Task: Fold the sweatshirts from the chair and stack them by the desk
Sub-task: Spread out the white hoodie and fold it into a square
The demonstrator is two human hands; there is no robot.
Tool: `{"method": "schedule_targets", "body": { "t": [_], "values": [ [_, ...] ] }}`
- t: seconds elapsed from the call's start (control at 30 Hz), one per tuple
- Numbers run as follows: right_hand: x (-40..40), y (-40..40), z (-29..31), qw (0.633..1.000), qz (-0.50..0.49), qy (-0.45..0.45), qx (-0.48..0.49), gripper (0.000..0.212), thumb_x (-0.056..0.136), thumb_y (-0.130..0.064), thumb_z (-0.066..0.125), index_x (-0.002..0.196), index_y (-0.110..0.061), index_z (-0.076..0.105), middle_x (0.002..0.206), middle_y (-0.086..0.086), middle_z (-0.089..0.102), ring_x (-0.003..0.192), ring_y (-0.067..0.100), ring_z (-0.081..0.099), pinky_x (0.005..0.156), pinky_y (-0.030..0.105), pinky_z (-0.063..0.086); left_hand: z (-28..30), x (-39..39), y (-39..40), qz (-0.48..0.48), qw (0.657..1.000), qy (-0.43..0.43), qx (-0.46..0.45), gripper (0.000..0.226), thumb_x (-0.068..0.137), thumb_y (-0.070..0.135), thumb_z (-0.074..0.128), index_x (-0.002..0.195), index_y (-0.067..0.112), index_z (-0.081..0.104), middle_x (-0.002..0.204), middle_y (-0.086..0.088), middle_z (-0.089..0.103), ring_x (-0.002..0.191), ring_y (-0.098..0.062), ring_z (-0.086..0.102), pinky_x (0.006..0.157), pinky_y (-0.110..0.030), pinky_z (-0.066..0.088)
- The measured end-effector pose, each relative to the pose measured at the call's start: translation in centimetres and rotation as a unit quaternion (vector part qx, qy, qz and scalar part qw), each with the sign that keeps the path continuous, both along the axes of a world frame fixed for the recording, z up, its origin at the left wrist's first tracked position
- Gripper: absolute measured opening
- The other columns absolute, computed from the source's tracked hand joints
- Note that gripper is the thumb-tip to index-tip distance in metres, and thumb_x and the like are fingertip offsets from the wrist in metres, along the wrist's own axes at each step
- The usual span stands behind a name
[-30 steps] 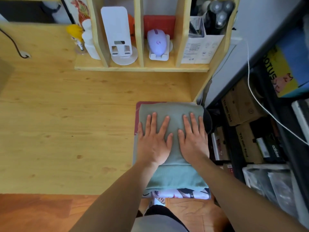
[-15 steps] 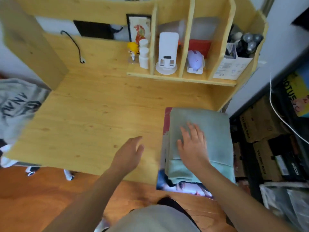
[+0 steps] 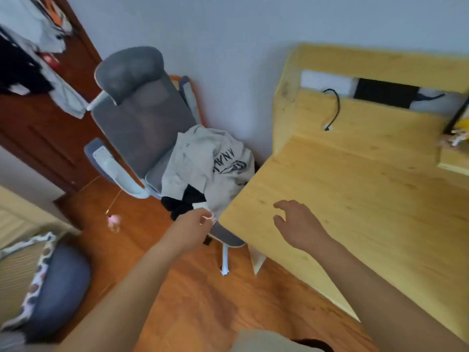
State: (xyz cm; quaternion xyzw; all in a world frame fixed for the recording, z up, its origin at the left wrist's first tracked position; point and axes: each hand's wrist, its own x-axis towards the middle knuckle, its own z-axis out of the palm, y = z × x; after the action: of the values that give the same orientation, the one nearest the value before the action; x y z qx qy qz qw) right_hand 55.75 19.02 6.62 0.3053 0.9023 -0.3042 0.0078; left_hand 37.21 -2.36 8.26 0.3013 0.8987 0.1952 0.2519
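Though blurred, left hand (image 3: 195, 226) seemingly pinching sweatshirt (image 3: 203, 158)

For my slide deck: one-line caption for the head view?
Left hand pinches the grey sweatshirt on the chair; right hand hovers open.

Soft, even daylight throughout, bright on the pale wall (image 3: 228, 34) and the counter (image 3: 368, 199), without hard shadows or glare. Overall smear of motion blur, heaviest on the hanging clothes (image 3: 30, 47) at upper left. Strong wide-angle bending at the edges, the counter's far corner tilted and stretched.
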Motion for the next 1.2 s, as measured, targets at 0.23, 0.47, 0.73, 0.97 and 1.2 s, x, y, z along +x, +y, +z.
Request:
{"method": "schedule_targets", "body": {
  "t": [0.23,0.47,0.73,0.97,1.2],
  "values": [
    [-12.7,-0.4,-1.8,0.999,0.023,-0.024,-0.038,0.039,0.103,-0.028,0.048,0.141,-0.019,0.052,0.139,0.007,0.054,0.127,0.026,0.051,0.102,0.036,0.044,-0.4,-11.6,-1.4,0.049,0.999,-0.011,0.010,0.021,0.103,0.030,0.047,0.117,0.037,0.061,0.096,0.024,0.058,0.084,-0.002,0.058,0.081,-0.033,0.054],
    [-26.2,3.2,-5.0,0.992,0.050,-0.049,-0.100,0.025,0.100,-0.021,0.050,0.120,-0.024,0.064,0.117,0.003,0.065,0.115,0.026,0.056,0.090,0.031,0.041,-3.1,-21.3,0.4,0.091,0.994,-0.060,0.017,0.030,0.104,0.030,0.051,0.131,0.027,0.063,0.119,0.009,0.063,0.107,-0.008,0.060,0.072,-0.013,0.044],
    [-37.6,4.6,-5.3,0.989,0.025,-0.085,-0.121,0.038,0.099,-0.025,0.054,0.135,-0.014,0.058,0.138,0.010,0.058,0.122,0.027,0.056,0.104,0.034,0.043,-5.8,-30.5,2.7,0.136,0.983,-0.118,0.039,0.026,0.104,0.032,0.050,0.127,0.032,0.063,0.118,0.012,0.063,0.109,-0.009,0.061,0.083,-0.024,0.049],
    [-44.0,5.7,-7.2,0.978,-0.078,-0.108,-0.160,0.042,0.099,-0.024,0.055,0.141,-0.016,0.051,0.137,0.004,0.056,0.116,0.022,0.055,0.088,0.026,0.039,-9.3,-41.1,3.6,0.100,0.980,-0.170,0.016,0.018,0.102,0.029,0.055,0.116,0.034,0.065,0.114,0.007,0.067,0.102,-0.011,0.066,0.079,-0.024,0.051],
    [-52.0,4.8,-10.5,0.922,-0.227,-0.055,-0.308,0.035,0.093,-0.024,0.064,0.127,-0.031,0.063,0.144,0.004,0.046,0.119,0.023,0.051,0.099,0.037,0.045,-9.8,-49.3,3.6,0.026,0.981,-0.193,-0.004,0.019,0.103,0.033,0.052,0.118,0.036,0.063,0.115,0.012,0.064,0.106,-0.007,0.061,0.083,-0.026,0.048]
  ]
}}
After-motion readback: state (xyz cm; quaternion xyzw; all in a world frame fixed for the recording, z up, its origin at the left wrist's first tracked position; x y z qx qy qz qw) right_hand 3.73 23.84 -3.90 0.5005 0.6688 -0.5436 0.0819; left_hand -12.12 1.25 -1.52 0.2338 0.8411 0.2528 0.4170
